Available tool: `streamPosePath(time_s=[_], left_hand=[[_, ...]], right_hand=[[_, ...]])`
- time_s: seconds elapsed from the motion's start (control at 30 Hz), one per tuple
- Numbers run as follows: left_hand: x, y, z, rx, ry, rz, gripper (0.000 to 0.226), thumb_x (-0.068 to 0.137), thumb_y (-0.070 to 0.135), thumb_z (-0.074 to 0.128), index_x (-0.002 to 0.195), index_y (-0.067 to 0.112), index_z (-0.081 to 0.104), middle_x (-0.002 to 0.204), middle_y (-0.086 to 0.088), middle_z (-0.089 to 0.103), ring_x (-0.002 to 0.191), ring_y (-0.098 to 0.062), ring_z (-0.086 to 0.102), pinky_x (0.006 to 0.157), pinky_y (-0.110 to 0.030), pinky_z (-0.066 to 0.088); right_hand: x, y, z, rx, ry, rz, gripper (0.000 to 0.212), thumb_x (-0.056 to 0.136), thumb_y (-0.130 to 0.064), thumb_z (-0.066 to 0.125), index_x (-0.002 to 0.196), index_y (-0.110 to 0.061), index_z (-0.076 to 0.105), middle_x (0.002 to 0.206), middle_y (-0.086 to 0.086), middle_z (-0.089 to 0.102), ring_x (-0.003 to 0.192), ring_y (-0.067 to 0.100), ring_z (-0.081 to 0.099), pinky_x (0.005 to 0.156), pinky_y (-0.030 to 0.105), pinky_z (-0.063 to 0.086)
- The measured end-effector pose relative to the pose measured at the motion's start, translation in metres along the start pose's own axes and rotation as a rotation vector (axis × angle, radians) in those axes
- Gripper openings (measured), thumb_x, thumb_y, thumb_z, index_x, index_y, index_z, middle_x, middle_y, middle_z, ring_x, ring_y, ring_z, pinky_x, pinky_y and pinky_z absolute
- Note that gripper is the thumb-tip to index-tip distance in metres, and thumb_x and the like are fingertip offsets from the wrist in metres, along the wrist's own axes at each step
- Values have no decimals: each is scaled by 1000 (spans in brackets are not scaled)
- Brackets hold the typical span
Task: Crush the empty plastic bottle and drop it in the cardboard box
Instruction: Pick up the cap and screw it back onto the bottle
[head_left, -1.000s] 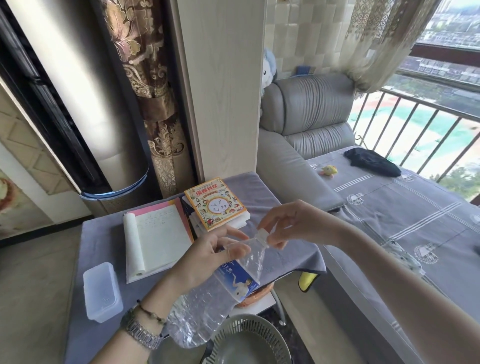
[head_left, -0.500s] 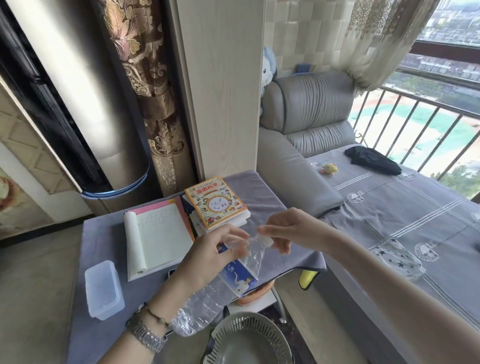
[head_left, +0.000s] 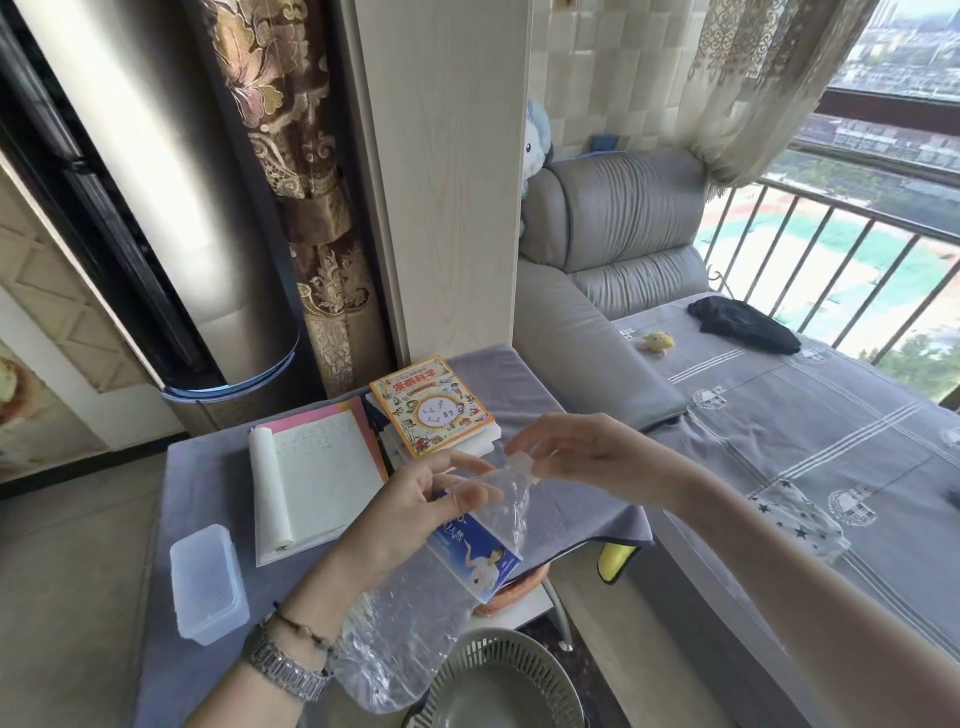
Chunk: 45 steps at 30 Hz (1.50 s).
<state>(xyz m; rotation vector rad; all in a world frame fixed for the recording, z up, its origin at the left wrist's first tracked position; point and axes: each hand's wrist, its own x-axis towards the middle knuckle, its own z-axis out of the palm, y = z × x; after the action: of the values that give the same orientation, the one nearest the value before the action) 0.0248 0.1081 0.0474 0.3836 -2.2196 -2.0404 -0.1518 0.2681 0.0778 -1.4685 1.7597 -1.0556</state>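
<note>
I see a low table under a grey cloth (head_left: 208, 467) ahead. On it: one open notebook (head_left: 317, 478), one small stack of books topped by a yellow illustrated cover (head_left: 431, 405), one clear lidded plastic container (head_left: 208, 582) near the left edge. Beyond stands a grey sofa (head_left: 613, 234); on its patterned cover lie one small yellow toy (head_left: 657, 342) and one dark garment (head_left: 743, 325). Below my hands, one grey slatted round object (head_left: 498, 686), partly cut off. No cardboard box visible.

One plastic bottle (head_left: 415, 623), clear, crinkled and dented, blue label at mid-body, held slanted in the air over the table's near edge, neck up and to the right. My left hand (head_left: 405, 519) wraps the upper body, fingers curled around it. My right hand (head_left: 576, 457) pinches the whitish cap (head_left: 522, 464) between fingertips.
</note>
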Motion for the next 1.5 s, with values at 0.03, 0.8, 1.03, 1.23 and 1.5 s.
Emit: streamPosePath(time_s=[0.03, 0.8, 1.03, 1.23, 1.5], left_hand=[[0, -1, 0, 5, 6, 0, 45, 57, 65, 75, 94, 40, 68, 100, 0, 77, 91, -6, 70, 76, -18, 50], [-3, 2, -13, 194, 48, -35, 33, 71, 59, 68, 101, 43, 64, 105, 9, 74, 100, -1, 67, 88, -25, 45], [10, 12, -16, 191, -53, -20, 31, 73, 53, 67, 102, 41, 64, 111, 17, 71, 107, -2, 63, 96, -31, 46], [40, 7, 23, 15, -84, 47, 27, 74, 42, 68, 98, 30, 67, 100, 6, 75, 89, -15, 73, 70, -26, 58], [71, 7, 118, -200, -17, 83, 44, 57, 56, 72, 94, 34, 64, 109, 0, 70, 84, -9, 70, 67, -28, 57]], right_hand=[[0, 1, 4, 7, 19, 2, 24, 92, -5, 58, 111, -19, 63, 102, 0, 67, 83, -4, 60, 78, 10, 47], [9, 0, 17, 29, 27, 88, 19, 90, -23, 64, 109, -23, 61, 82, -21, 68, 74, 1, 67, 73, 19, 52], [0, -16, 12, 60, 105, 143, 24, 89, -15, 66, 112, -12, 63, 87, -15, 68, 72, -1, 63, 70, 13, 50], [-44, -1, 17, 210, 377, 250, 36, 81, -30, 70, 115, -25, 60, 103, 6, 70, 85, 13, 68, 81, 30, 58], [-145, 12, 46, 446, 753, 465, 54, 71, -39, 78, 120, -25, 58, 113, 6, 70, 101, 21, 70, 83, 37, 60]])
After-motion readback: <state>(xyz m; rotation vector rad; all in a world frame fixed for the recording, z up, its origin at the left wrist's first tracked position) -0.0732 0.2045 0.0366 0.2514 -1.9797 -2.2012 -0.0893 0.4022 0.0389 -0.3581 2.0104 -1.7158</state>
